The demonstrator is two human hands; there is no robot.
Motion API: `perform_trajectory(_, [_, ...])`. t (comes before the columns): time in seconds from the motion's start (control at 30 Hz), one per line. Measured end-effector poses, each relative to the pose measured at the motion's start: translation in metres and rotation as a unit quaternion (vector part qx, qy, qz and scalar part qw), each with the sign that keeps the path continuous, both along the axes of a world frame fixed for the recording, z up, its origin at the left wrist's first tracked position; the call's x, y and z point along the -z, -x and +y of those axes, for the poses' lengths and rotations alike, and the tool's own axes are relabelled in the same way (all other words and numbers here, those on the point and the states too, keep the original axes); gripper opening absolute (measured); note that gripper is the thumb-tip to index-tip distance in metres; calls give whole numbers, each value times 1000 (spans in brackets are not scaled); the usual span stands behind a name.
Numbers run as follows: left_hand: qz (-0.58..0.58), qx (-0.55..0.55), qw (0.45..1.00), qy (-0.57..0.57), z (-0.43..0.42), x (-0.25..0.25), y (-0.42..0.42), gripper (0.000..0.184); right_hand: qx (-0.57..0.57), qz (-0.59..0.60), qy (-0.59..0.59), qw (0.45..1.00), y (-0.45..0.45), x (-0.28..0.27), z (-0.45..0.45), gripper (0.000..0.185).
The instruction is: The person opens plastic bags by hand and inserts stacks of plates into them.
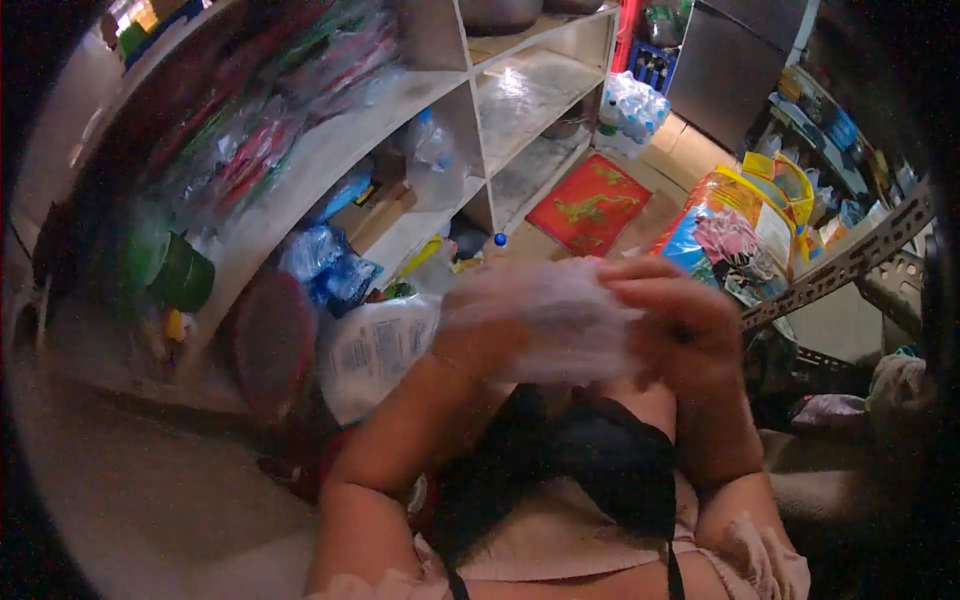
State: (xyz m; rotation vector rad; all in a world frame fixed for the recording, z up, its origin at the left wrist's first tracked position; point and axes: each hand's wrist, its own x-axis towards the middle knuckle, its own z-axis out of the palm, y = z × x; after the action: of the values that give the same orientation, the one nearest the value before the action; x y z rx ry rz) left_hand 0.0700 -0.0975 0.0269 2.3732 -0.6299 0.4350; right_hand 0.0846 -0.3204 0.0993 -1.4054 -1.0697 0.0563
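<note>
A thin, whitish, see-through plastic bag is held up between my hands in front of my chest, blurred by motion. My right hand grips its right side with curled fingers. On the other side, my left hand is closed at the bag's edge, its fingers partly covered by the film and smeared. A dark black cloth or strapped garment lies below the hands over my front. Beside my left forearm stands a white plastic pack with printed text.
Pale shelving runs behind, with plastic bags on and below it. A red mat lies on the floor near shrink-wrapped bottles. Right are a colourful sack and a perforated metal bar. A green container stands left.
</note>
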Motion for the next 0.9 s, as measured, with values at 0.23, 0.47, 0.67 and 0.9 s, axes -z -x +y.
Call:
perform_trajectory(0.23, [26,36,995,88,29,-15,-8,42,278,-89,163,942,-54,65,-3,32])
perform_trajectory(0.47, [-267,-402,875,28,141,-37,-12,40,174,250,-65,950,-78,99,-33,23])
perform_trajectory(0.67, [5,-35,998,51,90,12,34,44,281,288,26,915,-67,102,-1,32])
perform_trajectory(0.9, [-188,-83,965,-162,69,-36,18,57,204,188,208,938,-10,64,52,27])
